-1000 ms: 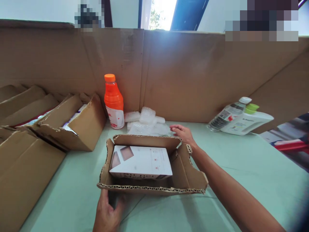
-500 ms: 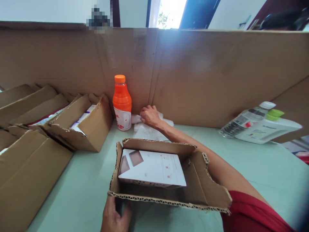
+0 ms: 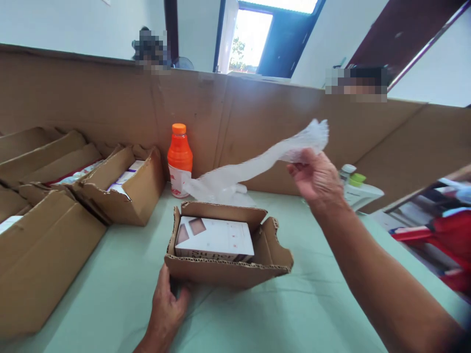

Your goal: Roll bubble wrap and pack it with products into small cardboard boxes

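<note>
My right hand pinches one end of a strip of white translucent bubble wrap and holds it up. The strip slopes down to the left, and its lower end rests on the table beside the orange bottle. More of the wrap lies crumpled behind the open cardboard box. My left hand grips that box at its near left corner, fingers along the left end and thumb at the front. Inside the box, toward its left, sits a white printed carton; the right part of the box is bare.
Cardboard bins holding packages stand on the left. A tall cardboard wall runs along the back. Behind my right forearm are a clear bottle and a white jug, partly hidden. Red chairs stand beyond the table's right edge.
My right hand has come up and to the right from the back of the table, drawing out the bubble wrap. The box, with my left hand on it, looks smaller and farther away.
</note>
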{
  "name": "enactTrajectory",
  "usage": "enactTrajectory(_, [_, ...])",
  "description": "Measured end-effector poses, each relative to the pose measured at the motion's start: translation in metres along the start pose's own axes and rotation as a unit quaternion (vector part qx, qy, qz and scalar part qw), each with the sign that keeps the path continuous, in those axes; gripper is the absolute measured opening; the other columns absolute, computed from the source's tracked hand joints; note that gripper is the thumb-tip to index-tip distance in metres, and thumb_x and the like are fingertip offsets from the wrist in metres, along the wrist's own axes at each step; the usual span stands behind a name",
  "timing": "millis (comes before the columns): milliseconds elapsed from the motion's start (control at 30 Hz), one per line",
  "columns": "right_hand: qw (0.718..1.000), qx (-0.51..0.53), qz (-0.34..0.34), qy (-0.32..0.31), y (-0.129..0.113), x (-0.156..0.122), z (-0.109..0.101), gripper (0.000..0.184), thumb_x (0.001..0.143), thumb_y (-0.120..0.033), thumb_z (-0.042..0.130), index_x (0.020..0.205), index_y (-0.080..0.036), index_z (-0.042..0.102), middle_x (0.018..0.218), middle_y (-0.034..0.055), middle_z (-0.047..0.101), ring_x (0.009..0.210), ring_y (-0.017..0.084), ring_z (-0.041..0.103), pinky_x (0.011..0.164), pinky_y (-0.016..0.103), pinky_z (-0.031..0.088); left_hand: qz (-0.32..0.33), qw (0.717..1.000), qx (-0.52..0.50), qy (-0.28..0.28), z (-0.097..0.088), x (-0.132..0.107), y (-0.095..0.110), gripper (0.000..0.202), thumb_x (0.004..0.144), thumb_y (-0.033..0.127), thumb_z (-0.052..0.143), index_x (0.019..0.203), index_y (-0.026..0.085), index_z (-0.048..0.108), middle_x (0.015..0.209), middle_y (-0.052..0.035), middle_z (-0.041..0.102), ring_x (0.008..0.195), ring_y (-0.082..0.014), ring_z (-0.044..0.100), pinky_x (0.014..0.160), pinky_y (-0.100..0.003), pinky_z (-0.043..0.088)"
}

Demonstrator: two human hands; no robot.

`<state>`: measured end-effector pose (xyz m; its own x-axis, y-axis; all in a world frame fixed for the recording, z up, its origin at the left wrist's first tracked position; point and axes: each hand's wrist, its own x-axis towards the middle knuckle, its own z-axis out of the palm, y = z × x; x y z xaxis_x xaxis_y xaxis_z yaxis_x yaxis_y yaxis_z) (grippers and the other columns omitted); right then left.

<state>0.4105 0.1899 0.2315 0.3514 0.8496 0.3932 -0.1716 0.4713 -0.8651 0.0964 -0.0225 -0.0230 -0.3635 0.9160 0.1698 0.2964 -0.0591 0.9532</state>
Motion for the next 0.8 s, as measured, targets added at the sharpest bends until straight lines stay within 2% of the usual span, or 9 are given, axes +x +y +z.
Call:
enactTrajectory(167, [0.98,-0.06,-0.034,0.186,-0.056,-0.022,-0.088,0.022,0.07,-0.022,0.074,0.072,-0.028,0.053,0.09,0.0001,0.069,0.074,0.016,0.06,0.059,0.029,0.046,-0.003,0.999,-0.017,-0.043,-0.009,0.004,0.02,0.066,0.079,0.033,0.065,0.141,0.017,0.047,0.12,-0.013,0.064,0.106,-0.0273,0.065,0.079,-0.035,0.057])
enactTrajectory(300, [0.915,-0.189,-0.113,0.337,-0.076,-0.103,-0.15,0.019,0.075,-0.026,0.069,0.069,-0.031,0.052,0.093,0.0047,0.068,0.087,0.024,0.065,0.07,0.039,0.049,-0.008,0.998,-0.019,-0.061,-0.014,0.004,0.033,0.064,0.08,0.032,0.065,0.14,0.018,0.047,0.119,-0.0121,0.064,0.103,-0.0262,0.065,0.076,-0.033,0.056])
enactTrajectory(333, [0.9,-0.287,-0.114,0.306,-0.073,-0.134,-0.162,0.016,0.079,-0.033,0.069,0.072,-0.032,0.054,0.096,0.0058,0.069,0.093,0.028,0.066,0.075,0.043,0.051,-0.006,0.998,-0.022,-0.061,-0.015,0.004,0.035,0.064,0.079,0.032,0.065,0.14,0.019,0.047,0.118,-0.0116,0.064,0.102,-0.0261,0.065,0.077,-0.033,0.056])
enactTrajectory(400, [0.837,-0.498,-0.049,0.221,-0.058,-0.199,-0.182,0.023,0.079,-0.047,0.069,0.067,-0.033,0.054,0.082,0.0073,0.07,0.087,0.035,0.067,0.076,0.051,0.053,-0.003,0.998,-0.028,-0.059,-0.015,0.004,0.037,0.065,0.079,0.032,0.066,0.14,0.019,0.047,0.116,-0.0107,0.064,0.101,-0.0254,0.064,0.079,-0.034,0.055])
enactTrajectory(467, [0.824,-0.565,0.004,0.053,-0.037,-0.257,-0.194,0.02,0.082,-0.053,0.062,0.083,-0.033,0.065,0.089,0.0083,0.075,0.091,0.036,0.07,0.084,0.055,0.055,-0.008,0.998,-0.026,-0.061,-0.015,0.003,0.038,0.067,0.078,0.033,0.066,0.14,0.018,0.046,0.115,-0.0104,0.064,0.095,-0.0237,0.064,0.077,-0.033,0.055])
enactTrajectory(533, [0.802,-0.589,0.02,-0.099,-0.021,-0.297,-0.199,0.03,0.079,-0.051,0.062,0.098,-0.03,0.071,0.103,0.0097,0.077,0.1,0.036,0.071,0.089,0.056,0.055,-0.018,0.998,-0.017,-0.065,-0.016,0.003,0.039,0.067,0.079,0.034,0.065,0.141,0.017,0.046,0.115,-0.0104,0.064,0.087,-0.0209,0.063,0.073,-0.033,0.054])
enactTrajectory(600, [0.774,-0.602,0.016,-0.195,-0.015,-0.313,-0.196,0.04,0.079,-0.049,0.065,0.114,-0.03,0.071,0.119,0.0102,0.075,0.11,0.036,0.069,0.095,0.057,0.054,-0.02,0.998,-0.005,-0.065,-0.018,0.002,0.04,0.065,0.08,0.035,0.064,0.14,0.016,0.046,0.115,-0.0103,0.064,0.081,-0.0188,0.061,0.07,-0.032,0.053])
enactTrajectory(667, [0.761,-0.604,0.008,-0.237,-0.019,-0.312,-0.188,0.045,0.083,-0.048,0.065,0.125,-0.032,0.068,0.13,0.0095,0.07,0.12,0.035,0.065,0.101,0.057,0.051,-0.01,0.998,0.012,-0.06,-0.021,0.003,0.041,0.061,0.082,0.035,0.061,0.138,0.016,0.048,0.115,-0.01,0.063,0.083,-0.0193,0.06,0.07,-0.031,0.052])
enactTrajectory(800, [0.788,-0.558,0.028,-0.258,-0.023,-0.288,-0.152,0.044,0.09,-0.05,0.061,0.129,-0.031,0.066,0.136,0.0093,0.066,0.128,0.032,0.06,0.107,0.053,0.049,0.059,0.996,0.069,-0.021,-0.029,0.008,0.042,0.046,0.082,0.035,0.059,0.124,0.017,0.056,0.111,-0.0095,0.061,0.094,-0.023,0.059,0.077,-0.034,0.051])
